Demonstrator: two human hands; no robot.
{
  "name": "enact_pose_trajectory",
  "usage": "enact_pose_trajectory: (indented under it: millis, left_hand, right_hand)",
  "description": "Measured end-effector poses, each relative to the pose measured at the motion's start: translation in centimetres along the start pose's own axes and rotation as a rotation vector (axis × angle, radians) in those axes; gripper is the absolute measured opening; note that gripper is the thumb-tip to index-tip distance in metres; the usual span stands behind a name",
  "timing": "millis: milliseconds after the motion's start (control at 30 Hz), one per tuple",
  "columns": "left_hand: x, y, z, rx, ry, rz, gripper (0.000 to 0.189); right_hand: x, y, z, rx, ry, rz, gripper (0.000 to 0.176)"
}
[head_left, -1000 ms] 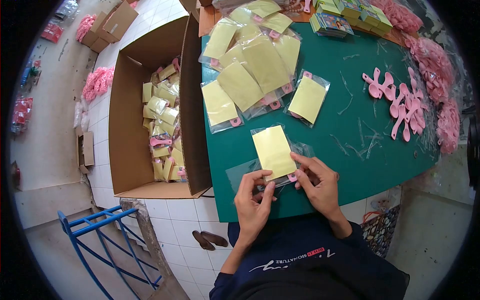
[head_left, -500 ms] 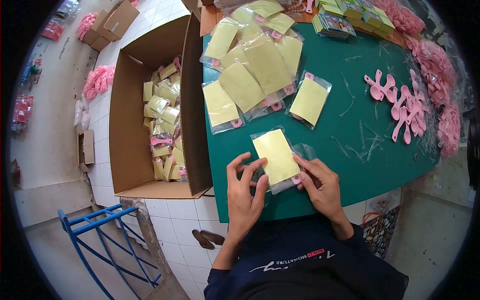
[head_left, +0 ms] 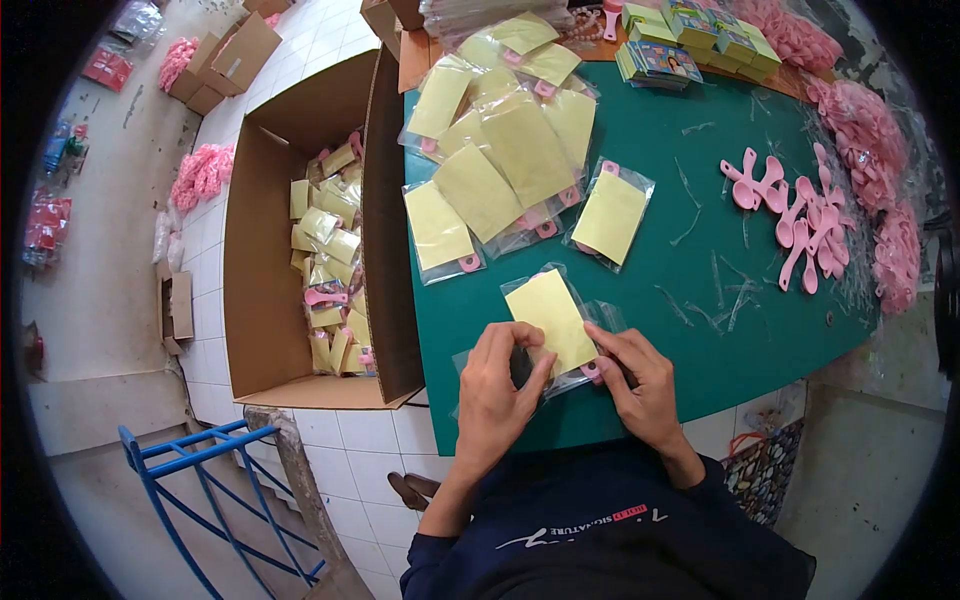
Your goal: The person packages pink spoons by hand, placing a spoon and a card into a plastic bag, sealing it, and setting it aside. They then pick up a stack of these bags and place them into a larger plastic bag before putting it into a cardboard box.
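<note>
A clear plastic bag with a yellow card (head_left: 552, 322) inside lies near the table's front edge, and a pink spoon's handle end (head_left: 592, 371) shows at its lower right corner. My left hand (head_left: 500, 388) is curled at the bag's left side, thumb and forefinger pinched close together at its clear plastic edge. With thumb and fingers my right hand (head_left: 640, 385) grips the bag's right side beside the pink handle. Another bagged yellow card (head_left: 611, 216) lies just beyond, right of an overlapping pile of bagged cards (head_left: 530, 145).
Loose pink spoons (head_left: 800, 220) and clear plastic strips (head_left: 735, 295) lie on the green table (head_left: 640, 370). Stacked printed cards (head_left: 660, 62) and bags of pink items (head_left: 860, 130) line the far side. On the left stands an open cardboard box (head_left: 265, 270) of packed bags, near a blue metal frame (head_left: 200, 440).
My left fingers have drawn in from a spread pose to a pinch at the bag's left edge. My right hand keeps its hold. The whole view has shifted slightly.
</note>
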State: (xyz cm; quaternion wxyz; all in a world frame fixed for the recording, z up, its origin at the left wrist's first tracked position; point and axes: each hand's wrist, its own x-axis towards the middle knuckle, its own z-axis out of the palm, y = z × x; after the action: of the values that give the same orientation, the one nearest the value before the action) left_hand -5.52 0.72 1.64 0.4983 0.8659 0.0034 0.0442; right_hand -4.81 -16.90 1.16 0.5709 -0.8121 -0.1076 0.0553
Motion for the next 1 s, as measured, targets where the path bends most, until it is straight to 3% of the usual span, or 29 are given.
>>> enact_pose_trajectory:
  millis: [267, 367, 567, 767, 1000]
  left_hand:
    - [-0.1, 0.4, -0.2, -0.033, -0.04, -0.084, 0.065]
    - [-0.2, 0.0, 0.1, 0.001, -0.012, -0.015, 0.067]
    - [-0.7, 0.7, -0.1, -0.036, -0.075, -0.164, 0.067]
    - [-1.3, 0.6, 0.5, 0.083, 0.072, -0.039, 0.071]
    - [-1.5, 1.0, 0.7, -0.122, 0.056, -0.205, 0.067]
  right_hand:
    - [0.0, 0.0, 0.2, -0.039, 0.008, -0.061, 0.037]
    - [0.0, 0.0, 0.1, -0.048, 0.01, -0.076, 0.037]
    - [-0.2, 0.3, 0.3, -0.037, 0.026, -0.061, 0.037]
    - [-0.1, 0.5, 0.7, -0.08, 0.043, -0.135, 0.037]
    - [-0.3, 0.9, 0.8, -0.092, 0.05, -0.136, 0.037]
